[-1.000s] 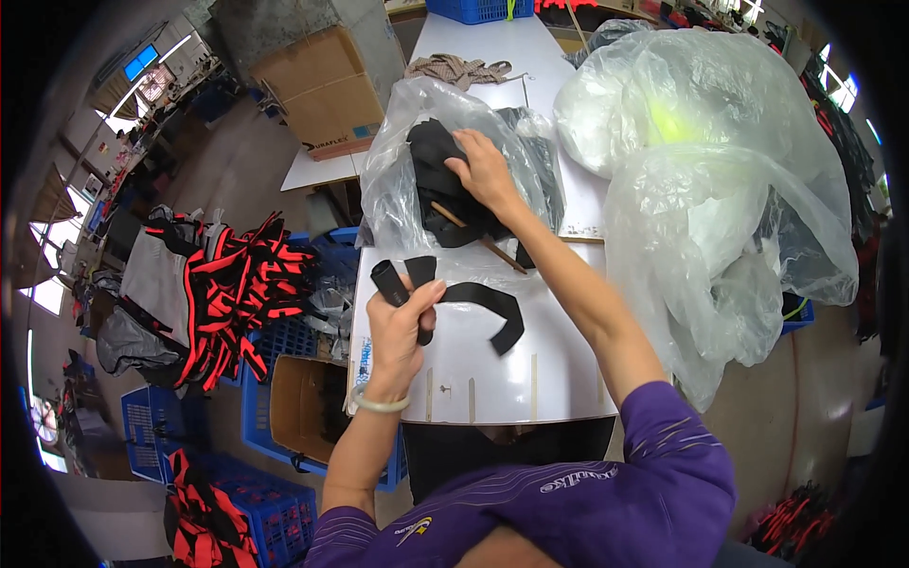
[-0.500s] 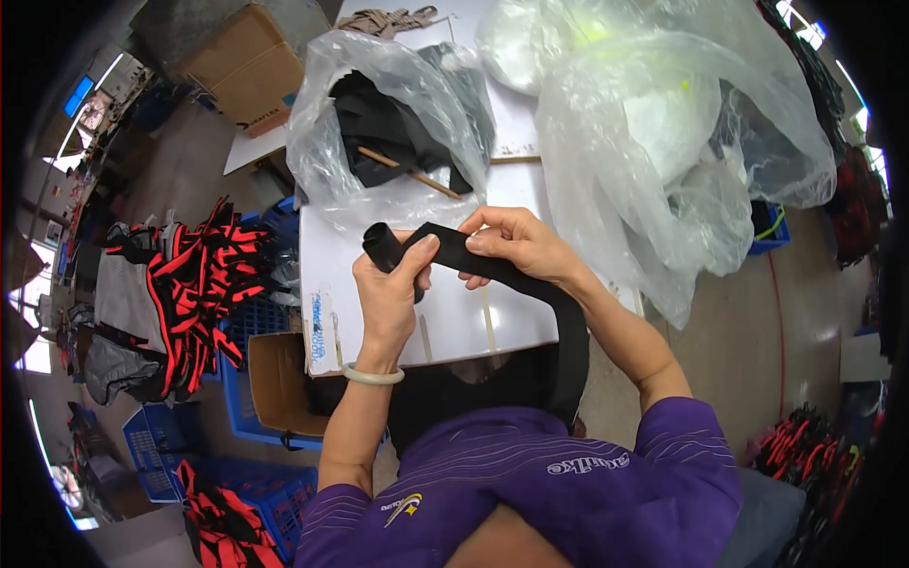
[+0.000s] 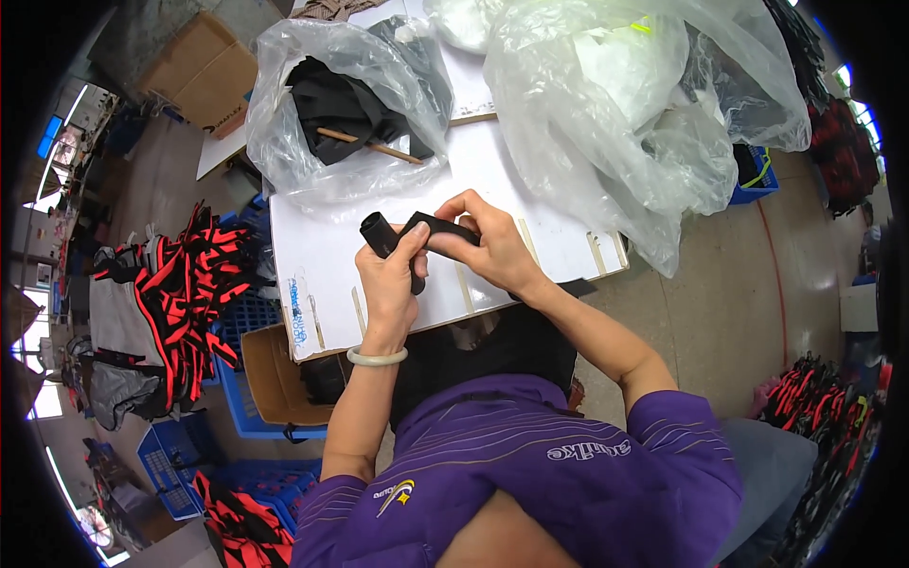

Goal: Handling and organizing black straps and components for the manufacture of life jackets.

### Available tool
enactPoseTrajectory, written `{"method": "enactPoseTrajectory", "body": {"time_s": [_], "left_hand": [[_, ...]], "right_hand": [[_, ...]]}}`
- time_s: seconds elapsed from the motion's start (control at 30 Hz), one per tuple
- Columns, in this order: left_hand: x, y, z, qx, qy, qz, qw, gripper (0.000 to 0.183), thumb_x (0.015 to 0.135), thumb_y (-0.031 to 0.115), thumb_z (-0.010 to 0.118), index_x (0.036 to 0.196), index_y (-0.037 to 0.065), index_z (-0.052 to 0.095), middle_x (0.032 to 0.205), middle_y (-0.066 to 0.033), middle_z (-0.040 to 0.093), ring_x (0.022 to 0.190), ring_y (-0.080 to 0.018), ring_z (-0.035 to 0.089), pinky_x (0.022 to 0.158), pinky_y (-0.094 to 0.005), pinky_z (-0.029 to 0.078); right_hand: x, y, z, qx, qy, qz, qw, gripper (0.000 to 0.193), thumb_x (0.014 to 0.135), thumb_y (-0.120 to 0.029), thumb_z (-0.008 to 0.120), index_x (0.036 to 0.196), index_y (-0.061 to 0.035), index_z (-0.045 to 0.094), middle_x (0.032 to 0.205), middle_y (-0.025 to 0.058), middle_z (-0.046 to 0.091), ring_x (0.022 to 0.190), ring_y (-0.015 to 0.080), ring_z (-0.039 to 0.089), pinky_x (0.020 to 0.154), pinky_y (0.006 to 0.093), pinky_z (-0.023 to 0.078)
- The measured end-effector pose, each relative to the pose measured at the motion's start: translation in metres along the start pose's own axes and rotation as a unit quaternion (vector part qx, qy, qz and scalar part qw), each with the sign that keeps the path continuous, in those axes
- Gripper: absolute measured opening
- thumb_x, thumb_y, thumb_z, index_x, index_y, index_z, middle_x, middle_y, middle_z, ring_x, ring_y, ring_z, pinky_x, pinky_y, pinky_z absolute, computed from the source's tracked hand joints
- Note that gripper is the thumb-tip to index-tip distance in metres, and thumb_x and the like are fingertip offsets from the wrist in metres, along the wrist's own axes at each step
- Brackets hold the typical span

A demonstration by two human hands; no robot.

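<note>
A black fabric strip (image 3: 437,225) is held over the near part of the white table (image 3: 369,213). Its left end is wound into a small roll (image 3: 378,233) that stands up beside my thumb. My left hand (image 3: 386,286) is closed round the roll, its thumb pressing on the band. Close to it, my right hand (image 3: 500,251) pinches the strip, fingers bent over it. Most of the strip past my right hand is hidden. My left wrist wears a pale bangle (image 3: 377,358).
Farther back lies a clear plastic bag (image 3: 270,142) with black fabric (image 3: 327,99) and a wooden stick (image 3: 374,146) inside. Bulky plastic bags (image 3: 568,123) cover the right. A cardboard box (image 3: 270,379), blue crates (image 3: 166,464) and red-black pieces (image 3: 194,293) stand at the left.
My right hand has come nearer my left, its fingers more curled over the strip. The long tail that ran down by my right forearm no longer shows there. The view has shifted, turning slightly.
</note>
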State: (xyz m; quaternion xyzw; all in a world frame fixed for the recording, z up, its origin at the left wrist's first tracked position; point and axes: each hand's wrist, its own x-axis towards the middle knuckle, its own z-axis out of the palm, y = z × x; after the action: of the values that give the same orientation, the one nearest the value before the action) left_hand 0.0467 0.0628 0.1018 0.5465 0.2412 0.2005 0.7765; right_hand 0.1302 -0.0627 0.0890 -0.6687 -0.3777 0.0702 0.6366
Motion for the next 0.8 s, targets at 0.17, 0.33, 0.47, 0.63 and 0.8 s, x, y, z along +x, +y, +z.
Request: {"method": "enactPoseTrajectory", "body": {"time_s": [0.17,0.33,0.47,0.63,0.8], "left_hand": [[0.011,-0.002,-0.008,-0.13,-0.008,-0.143,0.981,0.015,0.082,0.004,0.07,0.084,0.003,0.056,0.062,-0.0041,0.054,0.045,-0.0117,0.048,0.045,-0.0249,0.038],[0.018,-0.006,-0.012,-0.342,-0.058,-0.294,0.891,0.015,0.087,0.006,0.067,0.089,0.005,0.053,0.073,-0.0067,0.054,0.055,-0.0141,0.049,0.053,-0.0277,0.044],[0.024,-0.001,-0.017,-0.432,-0.01,-0.247,0.867,0.023,0.088,-0.002,0.063,0.104,-0.005,0.047,0.095,-0.0142,0.054,0.081,-0.0192,0.055,0.075,-0.035,0.053],[0.03,0.0,-0.013,-0.454,0.058,-0.254,0.852,0.034,0.088,-0.008,0.057,0.113,-0.008,0.034,0.112,-0.0243,0.048,0.108,-0.0339,0.055,0.101,-0.0493,0.048],[0.034,-0.006,-0.01,-0.441,0.051,-0.231,0.866,0.034,0.089,-0.009,0.055,0.112,-0.007,0.03,0.116,-0.0265,0.044,0.119,-0.0406,0.05,0.105,-0.0525,0.045]], "right_hand": [[-0.001,0.002,-0.002,-0.125,-0.003,-0.134,0.983,0.021,0.076,-0.006,0.074,0.091,0.0008,0.06,0.091,0.0111,0.064,0.07,0.0213,0.064,0.066,0.0295,0.052],[0.0,-0.006,-0.007,-0.197,0.027,-0.187,0.962,0.011,0.076,-0.002,0.072,0.081,0.0009,0.064,0.091,0.014,0.067,0.068,0.0227,0.064,0.061,0.0307,0.051],[-0.006,-0.021,-0.021,-0.167,0.054,-0.134,0.975,0.008,0.078,-0.002,0.069,0.078,0.002,0.063,0.087,0.0132,0.066,0.065,0.0206,0.062,0.056,0.0287,0.048],[-0.012,-0.032,-0.022,-0.186,0.041,-0.138,0.972,0.009,0.077,-0.002,0.07,0.077,0.0013,0.062,0.086,0.0114,0.065,0.063,0.0203,0.061,0.056,0.0286,0.047],[-0.005,-0.025,-0.014,-0.218,0.068,-0.155,0.961,0.009,0.075,0.0,0.07,0.075,0.0008,0.061,0.084,0.0108,0.065,0.064,0.0208,0.062,0.054,0.0294,0.048]]}}
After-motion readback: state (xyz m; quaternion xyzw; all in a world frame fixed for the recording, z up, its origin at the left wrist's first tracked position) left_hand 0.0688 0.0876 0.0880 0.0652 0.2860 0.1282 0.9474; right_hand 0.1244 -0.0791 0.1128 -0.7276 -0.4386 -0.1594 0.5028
